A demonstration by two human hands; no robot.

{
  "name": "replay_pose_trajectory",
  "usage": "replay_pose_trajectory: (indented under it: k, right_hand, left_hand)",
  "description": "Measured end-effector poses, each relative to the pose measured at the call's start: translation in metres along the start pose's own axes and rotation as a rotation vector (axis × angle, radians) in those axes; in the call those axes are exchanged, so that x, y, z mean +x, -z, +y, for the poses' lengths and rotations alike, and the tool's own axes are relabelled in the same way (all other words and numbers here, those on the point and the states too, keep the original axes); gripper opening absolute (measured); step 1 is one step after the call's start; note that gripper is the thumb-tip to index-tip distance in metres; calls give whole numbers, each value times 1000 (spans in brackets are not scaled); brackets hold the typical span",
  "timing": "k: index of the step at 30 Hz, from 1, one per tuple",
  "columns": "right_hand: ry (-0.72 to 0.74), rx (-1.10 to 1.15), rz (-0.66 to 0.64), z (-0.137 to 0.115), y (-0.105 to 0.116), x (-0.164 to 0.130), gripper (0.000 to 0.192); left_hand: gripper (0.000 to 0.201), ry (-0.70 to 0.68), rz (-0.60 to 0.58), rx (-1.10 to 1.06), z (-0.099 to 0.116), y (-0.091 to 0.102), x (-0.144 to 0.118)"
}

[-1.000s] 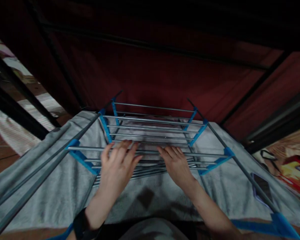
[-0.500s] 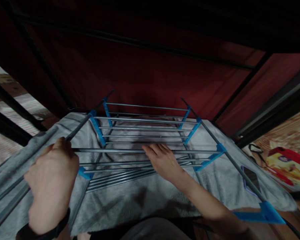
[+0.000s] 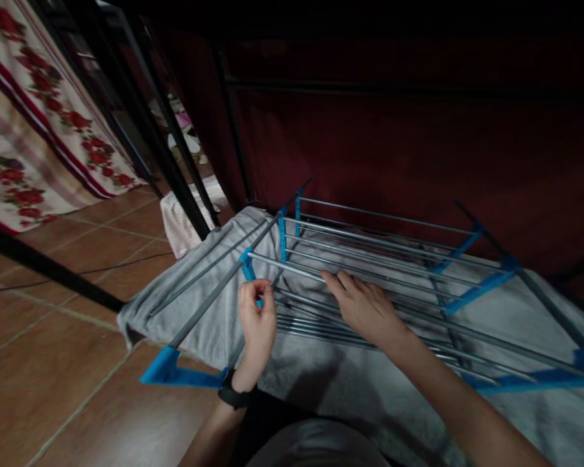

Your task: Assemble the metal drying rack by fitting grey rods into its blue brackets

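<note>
A rack of grey metal rods (image 3: 292, 267) joined by blue plastic brackets (image 3: 247, 264) stands over a grey blanket. My left hand (image 3: 257, 318), with a black band at its wrist, has its fingers curled together at the lower end of the left bracket; blue plastic shows between them. My right hand (image 3: 365, 308) lies over the front top rod with its fingers bent around it, thumb hidden beneath. Several loose thin rods (image 3: 316, 327) lie on the blanket under the rack.
The grey blanket (image 3: 292, 379) covers a low surface. Dark metal posts (image 3: 141, 123) rise at the left, before a flowered curtain (image 3: 39, 97) and a tiled floor (image 3: 78, 350). A dark red cloth panel (image 3: 370, 143) hangs behind the rack.
My view has turned left, so the rack sits further right. My left hand has left the side tube and come to the bracket, closer to my right hand, which stays on the front rod.
</note>
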State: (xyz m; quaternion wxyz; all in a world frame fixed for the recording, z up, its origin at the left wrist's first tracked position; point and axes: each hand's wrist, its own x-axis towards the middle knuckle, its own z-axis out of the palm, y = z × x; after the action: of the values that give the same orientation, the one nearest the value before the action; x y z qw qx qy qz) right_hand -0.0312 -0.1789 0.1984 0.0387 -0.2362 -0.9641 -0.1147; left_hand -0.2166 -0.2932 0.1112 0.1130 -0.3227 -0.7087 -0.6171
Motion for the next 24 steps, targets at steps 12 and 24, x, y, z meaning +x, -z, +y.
replay_pose_trajectory:
  k: [12,24]
  right_hand:
    - [-37,-34,36,-5,-4,3,42]
    - [-12,-69,66,-8,-17,-4,39]
  left_hand:
    - [32,197,90,-450,-14,-5,56]
    - [60,292,23,-595,-23,-12,63]
